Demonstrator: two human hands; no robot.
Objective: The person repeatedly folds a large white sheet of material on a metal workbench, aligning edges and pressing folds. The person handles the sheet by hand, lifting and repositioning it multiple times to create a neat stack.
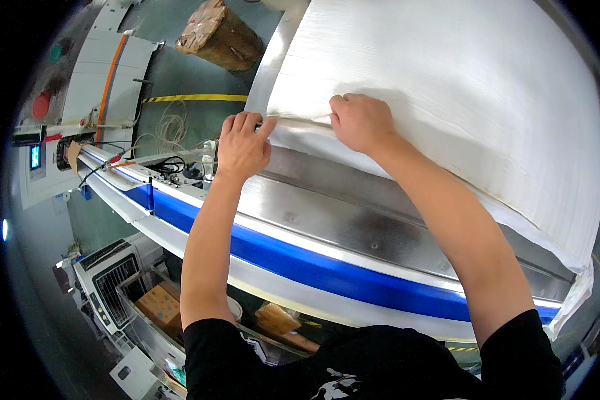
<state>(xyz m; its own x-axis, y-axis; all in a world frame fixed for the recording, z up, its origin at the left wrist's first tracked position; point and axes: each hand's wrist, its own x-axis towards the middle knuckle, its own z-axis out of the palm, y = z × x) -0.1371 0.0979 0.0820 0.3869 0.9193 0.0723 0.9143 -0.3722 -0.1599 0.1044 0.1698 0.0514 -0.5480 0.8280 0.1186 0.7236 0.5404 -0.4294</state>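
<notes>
A broad stack of thin white fabric layers [460, 87] lies on a metal table [327, 217], its near edge slightly uneven and wavy. My left hand [245, 147] is at the stack's near left corner, fingers curled and thumb against the fabric edge; what lies under the fingertips is partly hidden. Further right along the same edge, my right hand [365, 123] is closed, pinching the top fabric at the edge. A loose white layer [307, 141] hangs below the edge between and under my hands.
A blue and white rail [300, 270] runs along the table's front. At the back left stands a brown wrapped bundle [223, 37], near yellow-black floor tape [197, 98] and coiled cable [172, 130]. A white air cooler [117, 280] and a cardboard box [160, 307] are lower left.
</notes>
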